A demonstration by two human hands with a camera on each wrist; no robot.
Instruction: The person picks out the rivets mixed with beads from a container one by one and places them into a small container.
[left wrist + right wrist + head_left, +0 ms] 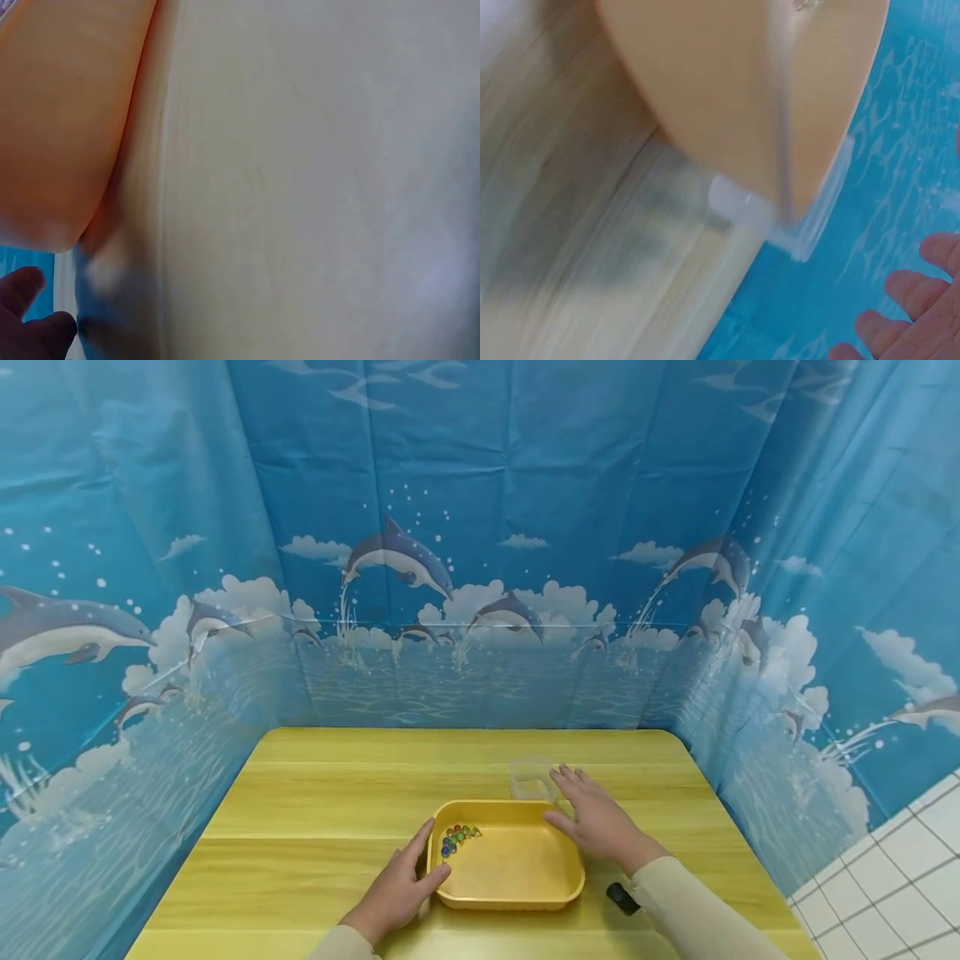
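A yellow rectangular tray (517,893) sits near the front of the table in the head view. Several small coloured marbles (459,837), blue, green and reddish, are gathered in its back left part. My left hand (396,887) holds the tray's left side, thumb over the rim and fingers along the outside. Above the tray's back right corner, my right hand (600,822) is spread with straight fingers and holds nothing. Behind the tray is a clear plastic box (531,779), next to the right fingertips. In the right wrist view, the tray's corner (705,97) partly covers the box.
The yellow wood-grain table (315,793) has rounded back corners. A blue dolphin-print curtain (480,677) stands around its back and sides. A small black object (622,898) lies beside the right forearm. White tiles (892,868) show at the lower right.
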